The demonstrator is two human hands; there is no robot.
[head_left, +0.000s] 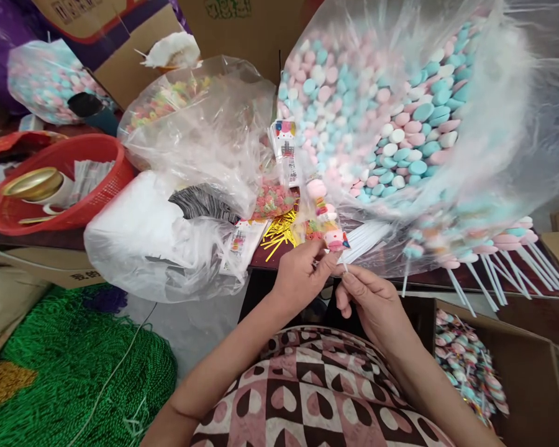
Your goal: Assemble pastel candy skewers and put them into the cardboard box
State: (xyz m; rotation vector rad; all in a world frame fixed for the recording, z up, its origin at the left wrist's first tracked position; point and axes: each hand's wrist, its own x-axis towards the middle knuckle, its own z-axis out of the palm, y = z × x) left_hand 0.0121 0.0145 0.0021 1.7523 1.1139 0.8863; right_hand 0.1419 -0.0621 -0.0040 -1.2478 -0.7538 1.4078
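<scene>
A marshmallow candy skewer (327,214) in a clear wrapper points away from me, over the table's front edge. It carries pink and white marshmallows and some colourful gummies. My left hand (302,270) is closed on its lower end, thumb and fingers pinching the gathered wrapper. Just below, my right hand (368,290) pinches the short white stick (345,267) between thumb and forefinger. Gold twist ties (281,231) lie beyond my left hand. A fan of white sticks (366,239) rests beyond my right hand.
A big clear bag of pastel marshmallows (414,133) fills the back right. Threaded marshmallow sticks (507,245) overhang the table edge. At left are a red basket (69,202), a bag of gummies (172,102) and white plastic bags (135,236). A carton of wrapped candies (470,360) stands lower right.
</scene>
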